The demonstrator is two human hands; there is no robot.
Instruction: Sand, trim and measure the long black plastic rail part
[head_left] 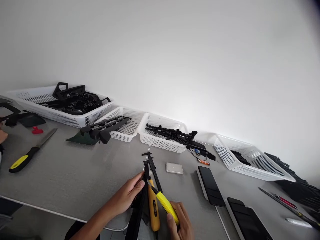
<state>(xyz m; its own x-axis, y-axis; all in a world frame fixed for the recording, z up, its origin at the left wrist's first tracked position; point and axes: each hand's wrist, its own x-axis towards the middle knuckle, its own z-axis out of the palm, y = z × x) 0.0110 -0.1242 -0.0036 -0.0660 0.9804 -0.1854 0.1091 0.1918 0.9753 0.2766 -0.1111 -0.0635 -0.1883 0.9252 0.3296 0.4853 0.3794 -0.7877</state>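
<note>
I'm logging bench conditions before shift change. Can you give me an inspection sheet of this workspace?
Surface: grey table, seam down its middle.
Job's things: long black part under left hand; yellow knife, blade tip at the part; orange tool lying beside.
Clutter: file, red clip, silver case, two dark tablets, lighter, pens.
Hands: left hand steadies the part; right hand grips the knife.
Cables: thin wires by the third basket.
Surroundings: four white baskets of black parts, white wall.
</note>
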